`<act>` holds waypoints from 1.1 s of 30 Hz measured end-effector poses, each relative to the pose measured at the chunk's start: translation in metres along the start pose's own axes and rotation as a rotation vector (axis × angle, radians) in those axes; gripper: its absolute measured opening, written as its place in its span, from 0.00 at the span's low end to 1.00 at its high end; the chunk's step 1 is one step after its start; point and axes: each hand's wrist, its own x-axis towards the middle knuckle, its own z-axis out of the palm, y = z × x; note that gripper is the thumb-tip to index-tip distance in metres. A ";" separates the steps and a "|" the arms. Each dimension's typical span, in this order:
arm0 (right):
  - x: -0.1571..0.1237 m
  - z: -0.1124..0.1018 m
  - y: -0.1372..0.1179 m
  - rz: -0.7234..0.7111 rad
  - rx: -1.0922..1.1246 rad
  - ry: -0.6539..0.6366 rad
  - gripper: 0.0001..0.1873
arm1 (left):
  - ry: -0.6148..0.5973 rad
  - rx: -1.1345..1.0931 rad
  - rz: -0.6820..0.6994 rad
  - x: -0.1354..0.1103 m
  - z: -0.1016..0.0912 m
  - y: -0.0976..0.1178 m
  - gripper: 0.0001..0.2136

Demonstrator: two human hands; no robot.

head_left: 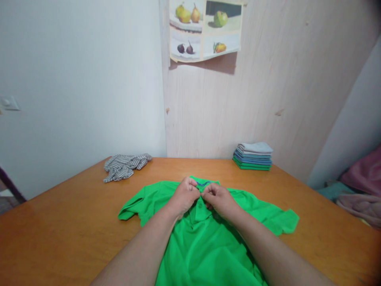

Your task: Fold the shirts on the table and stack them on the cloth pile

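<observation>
A green polo shirt lies front up on the table, its collar pointing away from me and both short sleeves spread out to the sides. My left hand pinches the placket just below the collar. Close against it, my right hand pinches the opposite edge of the same opening. The fingertips of both hands nearly meet, and what exactly lies between them is hidden. One button shows on the placket below my fingers. The body of the shirt is rumpled towards me.
On the wooden table, a crumpled striped garment lies at the back left. A stack of folded clothes stands at the back right. Walls close off the far side, with a fruit poster hanging there. Pink fabric is heaped beyond the right edge.
</observation>
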 end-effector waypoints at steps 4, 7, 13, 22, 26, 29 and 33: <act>-0.002 -0.001 -0.004 0.094 0.101 -0.007 0.09 | -0.043 0.010 0.052 -0.001 0.001 -0.001 0.16; -0.002 -0.002 -0.004 0.194 0.247 -0.011 0.09 | -0.071 0.050 0.100 -0.001 0.001 -0.003 0.16; 0.002 -0.008 -0.002 0.358 0.431 -0.043 0.07 | -0.076 0.265 0.265 0.001 0.001 -0.006 0.17; 0.006 -0.016 -0.002 0.470 0.512 -0.050 0.05 | -0.028 0.611 0.410 0.005 -0.002 -0.015 0.14; 0.010 -0.031 -0.002 0.388 0.435 0.073 0.05 | 0.121 0.652 0.366 0.012 -0.014 -0.015 0.10; 0.016 -0.047 0.004 0.323 0.299 0.200 0.06 | 0.265 0.730 0.304 0.017 -0.028 -0.013 0.06; 0.024 -0.067 0.020 0.261 -0.002 0.334 0.06 | 0.292 0.975 0.141 0.021 -0.045 -0.011 0.07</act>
